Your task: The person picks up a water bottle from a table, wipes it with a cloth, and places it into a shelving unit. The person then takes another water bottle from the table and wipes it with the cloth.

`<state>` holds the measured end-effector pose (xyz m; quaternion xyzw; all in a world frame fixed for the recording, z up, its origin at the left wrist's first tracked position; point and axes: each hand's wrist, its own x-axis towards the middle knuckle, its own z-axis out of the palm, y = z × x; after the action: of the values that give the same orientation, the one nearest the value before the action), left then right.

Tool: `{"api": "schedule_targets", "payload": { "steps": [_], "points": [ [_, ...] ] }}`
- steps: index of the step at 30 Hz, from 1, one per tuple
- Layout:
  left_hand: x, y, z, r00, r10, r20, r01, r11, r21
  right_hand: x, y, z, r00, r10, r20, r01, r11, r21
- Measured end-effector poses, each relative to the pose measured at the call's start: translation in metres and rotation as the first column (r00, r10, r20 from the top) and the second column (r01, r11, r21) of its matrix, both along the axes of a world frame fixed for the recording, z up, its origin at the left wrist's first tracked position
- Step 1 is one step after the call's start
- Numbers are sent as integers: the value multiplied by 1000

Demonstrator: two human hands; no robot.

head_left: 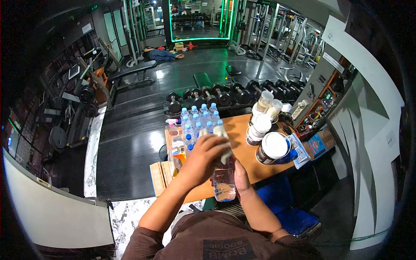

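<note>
My right hand (pixel 242 176) is wrapped around a clear plastic water bottle (pixel 225 190), held upright close to my body over the table's near edge. Near the bottle's upper part, my left hand (pixel 203 158) is closed on a pale cloth (pixel 222 133), which hangs down in front of the bottle. The bottle's cap is hidden behind the hand and cloth. Just beyond my left hand, several water bottles (pixel 194 120) with blue caps stand grouped on the wooden table (pixel 239 130).
White tubs (pixel 276 145) and lidded jars (pixel 265 102) stand on the table's right side. A pink spray bottle (pixel 173 127) is at the left, above a cardboard box (pixel 157 178). Behind is a dumbbell rack (pixel 225 98). A blue chair (pixel 277 195) sits below right. A person (pixel 162 55) lies on the far floor.
</note>
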<state>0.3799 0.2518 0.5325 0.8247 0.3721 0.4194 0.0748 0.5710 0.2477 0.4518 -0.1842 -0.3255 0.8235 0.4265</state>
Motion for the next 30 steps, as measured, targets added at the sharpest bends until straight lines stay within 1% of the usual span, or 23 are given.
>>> {"api": "schedule_targets", "payload": {
  "steps": [1, 2, 3, 5, 7, 8, 10, 11, 13, 14, 15, 17, 18, 19, 21, 22, 23, 25, 26, 27, 29, 30],
  "points": [
    [4, -8, -1, 999, 4, -39, -5, 1000, -22, -3, 2, 0, 1000, 2, 0, -2, 1000, 0],
    [8, -16, -3, 999, -2, -44, 0, 1000, -32, -8, 4, 1, 988, -152, 13, 152, 986, -65],
    [11, -24, -7, 999, -9, -49, 7, 999, -43, -11, 6, 1, 953, -302, 35, 304, 944, -130],
    [18, -38, -19, 999, -11, -43, 9, 999, -48, -1, 10, 7, 974, -224, 24, 225, 964, -139],
    [21, -50, -21, 998, -65, -5, 65, 996, -63, 9, 13, 7, 990, -142, 12, 142, 983, -112],
    [18, -53, -18, 998, -66, -6, 66, 996, -62, 8, 14, 4, 990, -143, 11, 143, 983, -112],
    [6, -60, -8, 984, -180, 15, 176, 936, -304, 7, 17, 1, 986, -157, 54, 159, 986, -50],
    [0, -58, -7, 984, -180, 15, 176, 936, -303, 6, 16, 1, 986, -157, 54, 159, 986, -50],
    [-8, -51, -1, 966, -212, 150, 246, 932, -266, 3, 13, 5, 987, -156, -30, 149, 975, -166],
    [-8, -48, 1, 966, -212, 150, 245, 932, -265, 8, 16, 2, 997, -64, -46, 57, 987, -152],
    [-6, -45, 4, 979, -121, 166, 154, 967, -201, 5, 13, 7, 997, -63, -47, 56, 987, -151],
    [-3, -39, 8, 975, 56, 215, -40, 996, -76, -1, 5, 20, 994, -86, 63, 89, 995, -46],
    [-3, -33, 4, 981, 90, 174, -88, 996, -18, 0, 5, 16, 997, -53, 52, 54, 999, -9],
    [-1, -30, -4, 980, 91, 174, -89, 996, -18, -2, 5, 13, 997, -52, 53, 53, 999, -8],
    [7, -27, -16, 986, 55, 160, -51, 998, -33, -8, 5, 8, 967, -233, 99, 237, 971, -28],
    [12, -34, -18, 986, 67, 153, -65, 998, -20, -9, 10, 2, 951, -288, 112, 289, 957, 8],
    [15, -41, -19, 990, 56, 133, -50, 998, -43, -7, 11, 0, 951, -289, 112, 291, 957, 6],
    [17, -53, -26, 994, -30, 107, 37, 997, -67, -6, 11, 9, 947, -313, 67, 315, 949, -21],
    [20, -61, -27, 993, -49, 110, 59, 994, -91, 2, 16, -2, 970, -241, 12, 242, 969, -58],
    [17, -63, -24, 993, -51, 109, 61, 994, -95, 5, 17, -2, 967, -246, 58, 249, 968, -43],
    [1, -67, -18, 961, -246, 123, 273, 912, -305, 11, 20, -2, 967, -234, 104, 229, 971, 63],
    [-6, -60, -14, 927, -311, 208, 363, 882, -301, 11, 20, 0, 966, -235, 105, 229, 971, 64]
  ]
}}
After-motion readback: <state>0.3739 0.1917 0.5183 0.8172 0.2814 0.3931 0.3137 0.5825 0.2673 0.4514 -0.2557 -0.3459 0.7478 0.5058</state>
